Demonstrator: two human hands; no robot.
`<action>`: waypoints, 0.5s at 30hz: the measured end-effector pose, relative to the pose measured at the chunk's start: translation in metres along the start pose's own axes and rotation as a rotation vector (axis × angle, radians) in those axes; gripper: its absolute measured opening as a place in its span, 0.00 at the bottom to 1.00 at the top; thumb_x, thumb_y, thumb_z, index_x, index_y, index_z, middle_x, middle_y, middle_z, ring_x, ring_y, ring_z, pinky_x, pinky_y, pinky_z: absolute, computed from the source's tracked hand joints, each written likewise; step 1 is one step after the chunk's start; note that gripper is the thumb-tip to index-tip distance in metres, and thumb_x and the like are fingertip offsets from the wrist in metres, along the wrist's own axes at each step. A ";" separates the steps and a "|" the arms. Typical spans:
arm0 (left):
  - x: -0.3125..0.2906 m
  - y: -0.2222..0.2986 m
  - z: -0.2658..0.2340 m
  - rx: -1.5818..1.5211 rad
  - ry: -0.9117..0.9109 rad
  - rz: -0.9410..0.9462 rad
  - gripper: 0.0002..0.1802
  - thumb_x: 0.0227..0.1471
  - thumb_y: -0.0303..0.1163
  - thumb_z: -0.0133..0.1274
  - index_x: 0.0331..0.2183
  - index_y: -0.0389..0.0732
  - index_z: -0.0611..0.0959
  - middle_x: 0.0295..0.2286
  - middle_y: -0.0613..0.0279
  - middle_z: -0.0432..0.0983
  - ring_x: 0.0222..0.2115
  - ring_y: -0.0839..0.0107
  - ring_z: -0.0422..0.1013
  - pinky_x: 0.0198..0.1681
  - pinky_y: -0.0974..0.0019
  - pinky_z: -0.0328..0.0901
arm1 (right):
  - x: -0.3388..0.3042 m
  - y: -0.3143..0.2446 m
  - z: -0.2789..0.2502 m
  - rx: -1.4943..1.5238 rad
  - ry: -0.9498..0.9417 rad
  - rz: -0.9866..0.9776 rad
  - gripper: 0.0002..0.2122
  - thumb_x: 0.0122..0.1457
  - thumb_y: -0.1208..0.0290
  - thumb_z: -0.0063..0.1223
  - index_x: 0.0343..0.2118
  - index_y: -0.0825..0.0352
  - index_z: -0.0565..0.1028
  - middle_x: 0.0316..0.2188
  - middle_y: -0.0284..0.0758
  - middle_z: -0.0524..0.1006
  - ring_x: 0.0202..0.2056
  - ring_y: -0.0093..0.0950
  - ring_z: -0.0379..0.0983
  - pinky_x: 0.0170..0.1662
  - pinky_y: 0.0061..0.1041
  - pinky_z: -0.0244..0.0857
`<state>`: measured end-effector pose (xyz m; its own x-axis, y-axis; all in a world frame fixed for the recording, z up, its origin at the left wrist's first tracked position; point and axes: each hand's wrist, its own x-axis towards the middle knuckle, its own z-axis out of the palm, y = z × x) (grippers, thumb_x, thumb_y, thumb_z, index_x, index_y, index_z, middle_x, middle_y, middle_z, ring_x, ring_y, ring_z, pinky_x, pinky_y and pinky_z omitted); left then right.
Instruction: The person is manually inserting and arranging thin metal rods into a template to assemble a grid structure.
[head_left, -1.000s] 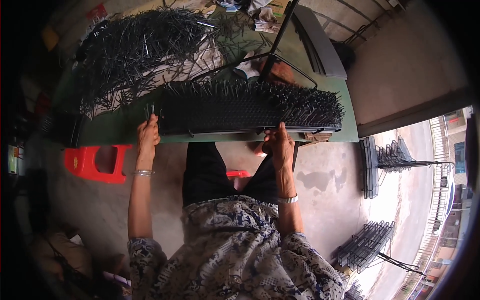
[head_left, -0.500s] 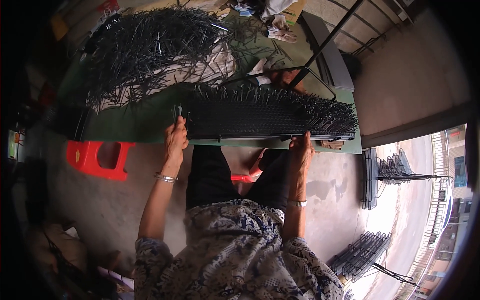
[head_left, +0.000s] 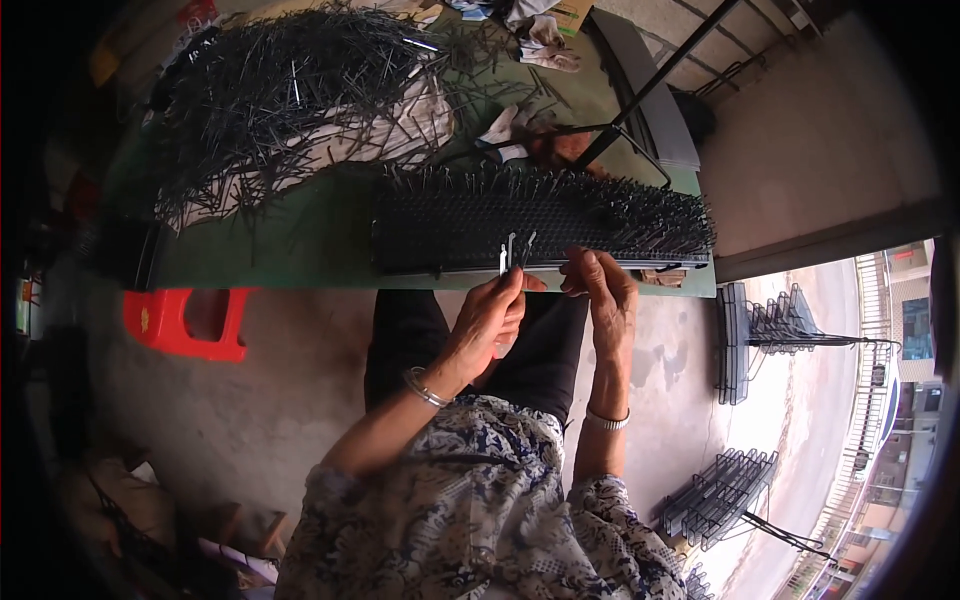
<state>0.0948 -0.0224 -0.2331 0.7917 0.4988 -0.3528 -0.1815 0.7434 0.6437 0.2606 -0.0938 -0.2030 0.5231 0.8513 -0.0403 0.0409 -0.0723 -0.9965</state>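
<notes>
A long black perforated panel (head_left: 455, 225) lies along the front edge of the green table, with many thin dark metal hooks (head_left: 650, 215) standing up from its far rows and its right end. Before its front edge, my left hand (head_left: 488, 320) is closed round several short thin metal hooks (head_left: 511, 250), their bent tips pointing up. To its right, my right hand (head_left: 603, 285) is raised by the panel's front edge, thumb and fingers pinched together. Whatever the right fingers hold is too small to make out.
A big tangled heap of dark metal hooks (head_left: 290, 90) covers a pale cloth (head_left: 400, 130) at the table's far left. A slanting black metal stand (head_left: 625, 115) rises behind the panel. Whitish gloves (head_left: 545, 50) lie at the back. A red stool (head_left: 185, 325) stands below left.
My left hand has moved right with the hooks, from the panel's left end to its middle front. My right hand has lifted slightly and turned, fingers pinched. The view has shifted a little.
</notes>
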 end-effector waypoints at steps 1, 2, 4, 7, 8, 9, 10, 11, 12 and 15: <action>0.006 -0.003 0.002 0.001 -0.013 0.001 0.22 0.64 0.47 0.41 0.39 0.37 0.78 0.15 0.78 0.53 0.13 0.88 0.46 0.16 0.79 0.44 | 0.005 -0.013 -0.007 -0.056 0.138 -0.094 0.19 0.65 0.57 0.48 0.40 0.73 0.77 0.27 0.32 0.77 0.27 0.18 0.71 0.33 0.19 0.65; 0.008 -0.007 -0.001 -0.031 0.002 0.020 0.23 0.64 0.49 0.42 0.38 0.38 0.78 0.15 0.79 0.52 0.12 0.88 0.45 0.15 0.79 0.43 | 0.009 -0.022 -0.011 -0.104 0.262 -0.183 0.19 0.65 0.57 0.48 0.40 0.73 0.77 0.27 0.32 0.77 0.27 0.18 0.71 0.33 0.20 0.65; 0.013 -0.015 -0.004 -0.063 0.003 0.038 0.23 0.63 0.50 0.44 0.37 0.38 0.78 0.15 0.79 0.51 0.12 0.88 0.44 0.13 0.78 0.43 | 0.030 -0.046 -0.036 -0.161 0.466 -0.245 0.19 0.64 0.56 0.49 0.40 0.71 0.78 0.26 0.31 0.76 0.27 0.19 0.71 0.33 0.21 0.65; 0.012 -0.019 -0.013 -0.119 0.100 -0.043 0.23 0.62 0.50 0.44 0.34 0.38 0.77 0.15 0.77 0.52 0.12 0.87 0.46 0.13 0.78 0.43 | 0.076 -0.080 -0.067 -0.330 0.535 -0.421 0.17 0.62 0.57 0.51 0.40 0.69 0.80 0.27 0.32 0.78 0.27 0.21 0.72 0.34 0.21 0.65; 0.008 -0.016 -0.014 -0.093 0.075 -0.050 0.21 0.63 0.49 0.44 0.34 0.38 0.75 0.15 0.77 0.53 0.12 0.86 0.48 0.15 0.78 0.44 | 0.095 -0.090 -0.071 -0.364 0.514 -0.427 0.16 0.62 0.59 0.51 0.39 0.69 0.80 0.28 0.32 0.79 0.28 0.21 0.73 0.34 0.21 0.66; 0.006 -0.018 -0.014 -0.084 0.074 -0.044 0.21 0.63 0.48 0.43 0.34 0.38 0.75 0.16 0.76 0.54 0.13 0.86 0.49 0.15 0.78 0.45 | 0.120 -0.095 -0.078 -0.420 0.420 -0.390 0.15 0.61 0.61 0.50 0.40 0.69 0.80 0.30 0.34 0.79 0.28 0.22 0.74 0.34 0.21 0.67; 0.008 -0.021 -0.011 -0.074 0.068 -0.043 0.20 0.64 0.48 0.43 0.34 0.38 0.75 0.16 0.76 0.55 0.14 0.86 0.50 0.16 0.78 0.45 | 0.147 -0.102 -0.089 -0.480 0.331 -0.351 0.15 0.61 0.63 0.50 0.41 0.69 0.79 0.31 0.35 0.80 0.29 0.22 0.76 0.33 0.20 0.67; 0.006 -0.015 -0.003 -0.016 0.108 -0.060 0.20 0.64 0.47 0.43 0.34 0.39 0.74 0.17 0.75 0.57 0.14 0.86 0.51 0.16 0.78 0.46 | 0.179 -0.097 -0.104 -0.489 0.156 -0.245 0.14 0.61 0.65 0.50 0.43 0.68 0.78 0.32 0.36 0.80 0.29 0.22 0.76 0.33 0.20 0.68; 0.011 -0.018 0.002 -0.022 0.064 -0.075 0.20 0.64 0.47 0.43 0.33 0.39 0.73 0.18 0.74 0.57 0.15 0.86 0.51 0.16 0.77 0.46 | 0.208 -0.089 -0.124 -0.505 0.001 -0.140 0.14 0.60 0.67 0.49 0.45 0.68 0.78 0.34 0.37 0.80 0.30 0.22 0.77 0.32 0.19 0.69; 0.016 -0.024 -0.001 -0.059 0.032 -0.111 0.20 0.63 0.48 0.44 0.32 0.40 0.73 0.17 0.76 0.55 0.15 0.86 0.50 0.16 0.77 0.44 | 0.288 -0.033 -0.130 -0.651 -0.419 -0.014 0.17 0.58 0.69 0.54 0.49 0.68 0.74 0.34 0.36 0.79 0.29 0.22 0.77 0.27 0.19 0.70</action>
<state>0.1115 -0.0319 -0.2549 0.7900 0.4256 -0.4413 -0.1288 0.8190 0.5591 0.5207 0.0855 -0.1723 0.1585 0.9706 -0.1811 0.6049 -0.2404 -0.7591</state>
